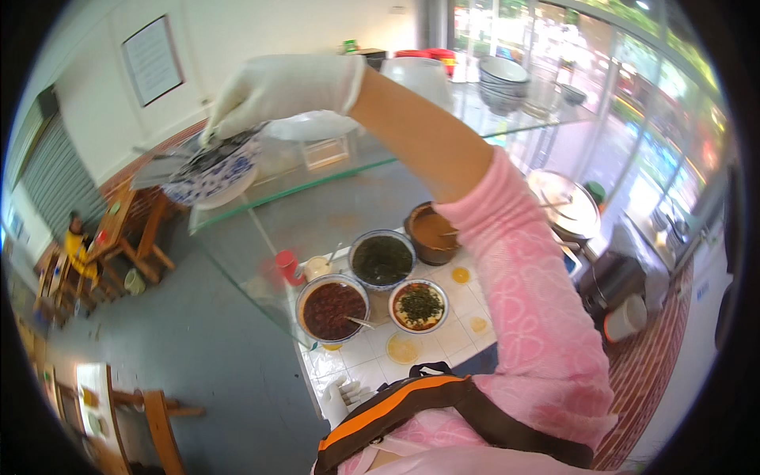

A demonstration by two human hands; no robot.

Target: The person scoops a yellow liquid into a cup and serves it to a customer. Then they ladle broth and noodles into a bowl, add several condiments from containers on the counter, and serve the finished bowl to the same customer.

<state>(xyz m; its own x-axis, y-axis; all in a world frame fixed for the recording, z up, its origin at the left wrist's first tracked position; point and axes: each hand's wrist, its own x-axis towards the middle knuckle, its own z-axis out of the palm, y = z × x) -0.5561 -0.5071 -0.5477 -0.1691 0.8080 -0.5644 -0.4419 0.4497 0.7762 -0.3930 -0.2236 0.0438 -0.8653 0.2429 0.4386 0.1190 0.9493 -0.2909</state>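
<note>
My right hand, in a white glove, reaches over the glass shelf with its fingers bent down into a blue-and-white bowl. Dark or shiny items, too blurred to name, lie at its fingertips. My left hand, also gloved, is low at the counter's near edge, fingers apart, holding nothing. Between the hands, the tiled counter bears a bowl of dark red sauce with a spoon in it, a bowl of dark green food, a brown pot and a bowl of pale food topped with chopped greens.
The glass shelf spans above the counter. Stacked bowls stand at its far right. A red-capped container and a cream-coloured cup are beside the sauce. A large round pan sits right; a seated person in yellow is far left.
</note>
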